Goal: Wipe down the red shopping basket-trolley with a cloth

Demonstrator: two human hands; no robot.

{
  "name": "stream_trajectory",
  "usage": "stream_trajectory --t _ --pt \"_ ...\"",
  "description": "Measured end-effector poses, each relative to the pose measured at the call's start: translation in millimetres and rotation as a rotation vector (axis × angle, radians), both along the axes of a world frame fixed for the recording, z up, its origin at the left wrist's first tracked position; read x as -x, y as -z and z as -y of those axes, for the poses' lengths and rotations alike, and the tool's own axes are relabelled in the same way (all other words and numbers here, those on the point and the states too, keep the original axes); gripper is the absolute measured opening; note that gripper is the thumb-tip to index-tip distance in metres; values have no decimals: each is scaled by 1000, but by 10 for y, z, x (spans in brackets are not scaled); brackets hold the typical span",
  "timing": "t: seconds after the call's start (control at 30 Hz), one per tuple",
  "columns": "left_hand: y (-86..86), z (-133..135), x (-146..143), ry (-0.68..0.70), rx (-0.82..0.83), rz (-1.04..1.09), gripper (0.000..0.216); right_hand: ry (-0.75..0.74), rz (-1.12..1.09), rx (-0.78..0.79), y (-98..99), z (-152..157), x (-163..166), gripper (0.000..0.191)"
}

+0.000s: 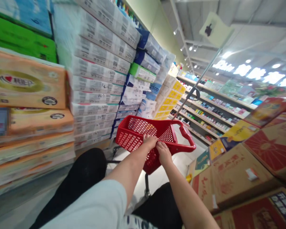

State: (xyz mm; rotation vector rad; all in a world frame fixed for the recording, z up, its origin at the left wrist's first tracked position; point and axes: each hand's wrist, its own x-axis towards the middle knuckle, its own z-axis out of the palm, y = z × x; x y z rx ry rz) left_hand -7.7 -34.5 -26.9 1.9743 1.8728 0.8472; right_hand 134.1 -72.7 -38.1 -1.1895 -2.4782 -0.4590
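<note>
A red plastic shopping cart [133, 140] with perforated basket walls stands before my knees, its handle [187, 136] off to the right. My left hand [150, 141] is closed over the near rim, its fingertips reaching inside the basket. Right beside it, my right hand [163, 152] grips the same rim, the fingers partly hidden by the back of the hand. The part of the basket floor below my hands is out of sight.
Tall stacks of wrapped tissue packs [100, 79] and orange tissue packs [28, 76] line the left. Cardboard cartons [240, 171] are piled on the right. Behind the cart rises a metal pole [192, 89] with a sign [215, 28]; stocked shelves [212, 108] lie beyond.
</note>
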Motion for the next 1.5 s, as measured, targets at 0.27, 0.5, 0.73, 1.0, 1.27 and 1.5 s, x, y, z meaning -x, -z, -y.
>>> stream_trajectory --t 0.27,0.5,0.73,1.0,1.27,1.5 --pt "59 126 432 1 -54 -23 41 -154 -38 -146 280 136 229 34" --pt "67 260 774 -67 -45 -29 38 -180 -146 -252 389 406 219 43" --pt "111 522 926 -77 -63 -36 38 -319 -166 -272 407 901 506 30" --pt "162 764 1061 8 -91 -50 34 -114 -263 -477 -444 1340 388 35" --pt "0 552 1037 -46 -81 -147 36 43 -85 -486 -395 1107 587 33" --pt "-71 630 580 144 -244 -185 27 4 -156 -320 -503 887 644 33"
